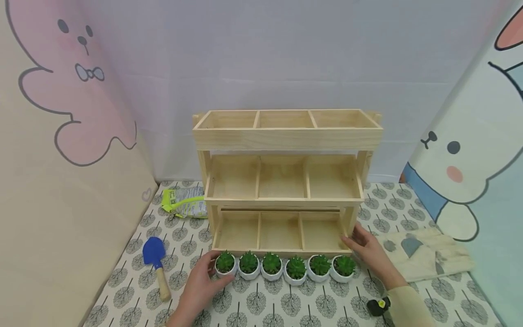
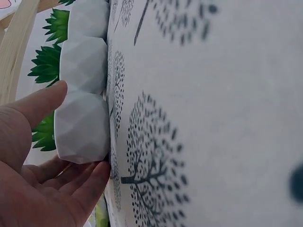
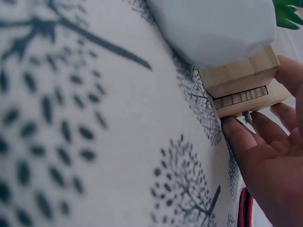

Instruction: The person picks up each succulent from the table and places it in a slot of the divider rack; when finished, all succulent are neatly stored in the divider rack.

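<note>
Small white faceted pots with green artificial succulents [image 1: 271, 265] stand in a row before a three-tier wooden planter shelf [image 1: 288, 139]. At the row's left end, my left hand [image 1: 203, 280] holds the outermost potted succulent [image 2: 81, 128], thumb on one side and fingers round the other. My right hand [image 1: 371, 252] grips the lower right end of the shelf, with the thumb over its edge and the fingers along its outer side. In the right wrist view those fingers touch the wooden end piece [image 3: 244, 78] near a small metal screw [image 3: 247, 117].
A blue toy shovel [image 1: 154, 254] with a wooden handle lies on the left. Behind it sits a green and grey plastic packet [image 1: 185, 202]. A folded cream cloth [image 1: 425, 254] lies on the right. Printed fabric walls enclose the tree-patterned tablecloth [image 1: 255, 309].
</note>
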`<state>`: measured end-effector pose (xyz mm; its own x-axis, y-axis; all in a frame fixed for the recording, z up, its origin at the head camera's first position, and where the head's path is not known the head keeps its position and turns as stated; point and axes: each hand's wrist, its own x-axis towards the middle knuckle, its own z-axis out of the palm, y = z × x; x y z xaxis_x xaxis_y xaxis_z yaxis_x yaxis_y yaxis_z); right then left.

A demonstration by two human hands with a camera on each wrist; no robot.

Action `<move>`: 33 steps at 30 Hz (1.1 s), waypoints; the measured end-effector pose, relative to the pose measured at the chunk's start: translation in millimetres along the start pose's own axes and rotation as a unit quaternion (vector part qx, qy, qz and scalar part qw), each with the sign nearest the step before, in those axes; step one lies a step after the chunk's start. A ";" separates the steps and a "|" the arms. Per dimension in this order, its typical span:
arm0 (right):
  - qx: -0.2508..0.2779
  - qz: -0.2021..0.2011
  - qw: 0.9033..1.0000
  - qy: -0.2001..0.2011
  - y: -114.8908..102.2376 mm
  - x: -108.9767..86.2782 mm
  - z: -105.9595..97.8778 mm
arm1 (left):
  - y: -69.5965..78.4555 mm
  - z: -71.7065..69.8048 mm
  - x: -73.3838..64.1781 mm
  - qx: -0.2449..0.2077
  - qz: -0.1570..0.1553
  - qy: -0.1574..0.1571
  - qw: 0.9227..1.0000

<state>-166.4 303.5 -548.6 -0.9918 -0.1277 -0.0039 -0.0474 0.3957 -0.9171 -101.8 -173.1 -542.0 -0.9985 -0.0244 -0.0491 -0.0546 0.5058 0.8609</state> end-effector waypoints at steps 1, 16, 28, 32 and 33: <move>-0.001 -0.002 1.000 -0.002 -0.6 -0.3 0.1 | 0.3 0.4 0.0 0.001 0.002 0.002 1.000; 0.017 0.009 1.000 -0.008 -1.7 -0.8 -1.7 | 5.3 2.5 0.4 0.009 -0.011 0.008 1.000; 0.004 0.007 1.000 0.000 -2.1 -1.6 0.6 | 4.0 -0.6 -0.2 0.017 0.001 0.002 1.000; -0.001 0.006 1.000 0.002 -2.3 -2.3 0.2 | 3.4 -0.7 0.4 0.011 0.002 -0.003 1.000; -0.002 0.007 1.000 0.003 -2.1 -2.4 0.0 | 2.9 -0.6 0.5 0.009 0.002 -0.005 1.000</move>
<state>-164.0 303.0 -546.7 -0.9931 -0.1161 -0.0144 -0.0337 0.4016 -0.9152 -102.5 -172.2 -539.2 -0.9986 -0.0142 -0.0505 -0.0505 0.5209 0.8521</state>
